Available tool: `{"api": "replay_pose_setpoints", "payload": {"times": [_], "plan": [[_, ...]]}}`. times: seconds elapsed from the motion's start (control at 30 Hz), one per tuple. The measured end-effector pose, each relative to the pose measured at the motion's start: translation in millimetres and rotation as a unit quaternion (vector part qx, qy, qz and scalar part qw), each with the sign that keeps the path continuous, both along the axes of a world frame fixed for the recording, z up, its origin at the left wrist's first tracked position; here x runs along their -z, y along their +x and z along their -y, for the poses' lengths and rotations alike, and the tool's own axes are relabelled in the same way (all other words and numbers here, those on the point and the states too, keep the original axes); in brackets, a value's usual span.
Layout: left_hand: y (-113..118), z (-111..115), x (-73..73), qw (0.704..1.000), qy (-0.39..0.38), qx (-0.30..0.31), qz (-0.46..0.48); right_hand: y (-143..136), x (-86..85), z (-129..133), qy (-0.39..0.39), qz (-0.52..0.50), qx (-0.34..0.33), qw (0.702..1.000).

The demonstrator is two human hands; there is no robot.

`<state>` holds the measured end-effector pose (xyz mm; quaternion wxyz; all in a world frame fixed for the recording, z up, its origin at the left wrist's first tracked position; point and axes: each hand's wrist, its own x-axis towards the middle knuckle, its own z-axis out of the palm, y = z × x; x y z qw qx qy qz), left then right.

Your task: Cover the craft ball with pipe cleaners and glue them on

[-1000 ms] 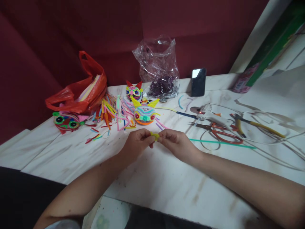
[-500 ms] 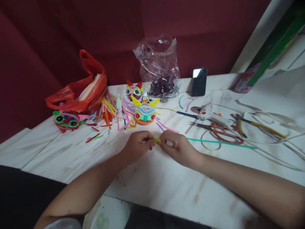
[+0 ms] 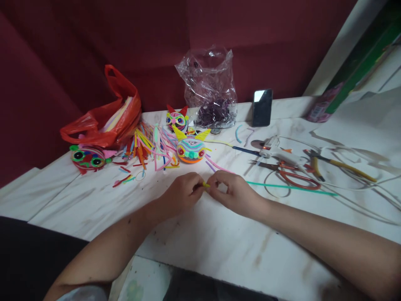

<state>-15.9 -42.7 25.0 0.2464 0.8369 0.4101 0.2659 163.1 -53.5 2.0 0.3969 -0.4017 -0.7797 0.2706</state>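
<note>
Between my two hands is a short piece of yellow pipe cleaner (image 3: 205, 184), mostly covered by the fingers. My left hand (image 3: 183, 190) is closed in a pinch on its left end. The fingertips of my right hand (image 3: 233, 191) pinch the other end, thumb and forefinger forming a loop. Just behind the hands sits a pipe-cleaner animal head (image 3: 191, 149) with yellow ears, red eyes and blue and pink stripes. A similar head with red ears (image 3: 177, 119) stands farther back, and one with green-ringed eyes (image 3: 88, 158) lies at the left.
Loose pipe cleaners (image 3: 145, 144) spill beside a red plastic bag (image 3: 106, 117). A clear bag (image 3: 214, 94) and a phone (image 3: 262, 108) stand against the back. On the right lie a glue gun (image 3: 277, 152), scissors (image 3: 297, 177), pliers (image 3: 341, 165), cables and a green pipe cleaner (image 3: 291, 188).
The fingers have shifted slightly around the yellow pipe cleaner, and less of it shows now. My left fingers are curled more tightly. Everything else on the table stays where it was.
</note>
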Motion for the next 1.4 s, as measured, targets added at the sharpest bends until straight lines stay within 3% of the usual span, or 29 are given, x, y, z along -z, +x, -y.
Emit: {"api": "replay_pose_setpoints", "payload": {"times": [0.1, 0.27, 0.4, 0.47, 0.53, 0.7, 0.9, 1.0, 1.07, 1.13, 1.23, 1.3, 1.4], "plan": [[1, 0, -0.5, 0.999, -0.022, -0.016, 0.018, 0, 2.0, -1, 0.008, -0.001, 0.010, 1.000], [3, -2, -0.9, 0.984, -0.144, -0.056, 0.086, 0, 4.9, -1, -0.013, -0.018, 0.016, 1.000], [9, -2, 9.6, 0.928, -0.282, -0.086, 0.227, -1, 5.6, 1, -0.058, -0.052, 0.025, 0.997], [13, 0, 14.7, 0.901, -0.310, -0.100, 0.286, -2, 5.3, 3, -0.080, -0.063, 0.030, 0.994], [15, 4, 16.0, 0.901, -0.297, -0.112, 0.297, -2, 4.0, 4, -0.085, -0.068, 0.037, 0.993], [11, 7, 5.3, 0.948, -0.217, -0.130, 0.191, 0, -0.8, 1, -0.055, -0.029, 0.009, 0.998], [5, 3, 2.7, 0.992, -0.103, -0.058, 0.044, 2, -0.3, 0, 0.043, 0.005, -0.003, 0.999], [6, 5, 6.0, 0.999, -0.036, -0.028, 0.003, 1, 0.0, -2, -0.022, -0.015, -0.005, 1.000], [6, 6, 6.1, 0.999, -0.002, -0.034, 0.009, 1, 0.2, -3, -0.118, -0.064, -0.012, 0.991], [6, 6, 4.7, 0.998, 0.004, -0.042, 0.037, 0, 0.6, -5, -0.222, -0.146, -0.026, 0.964], [4, 4, 3.4, 0.987, -0.114, -0.020, 0.108, -2, 0.4, -5, -0.319, -0.266, -0.066, 0.907], [2, 0, 5.2, 0.956, -0.233, 0.015, 0.177, -3, -0.5, -5, -0.345, -0.313, -0.105, 0.879], [-1, -4, 9.8, 0.906, -0.329, 0.060, 0.260, -1, -2.9, -5, -0.346, -0.318, -0.162, 0.868]]}}
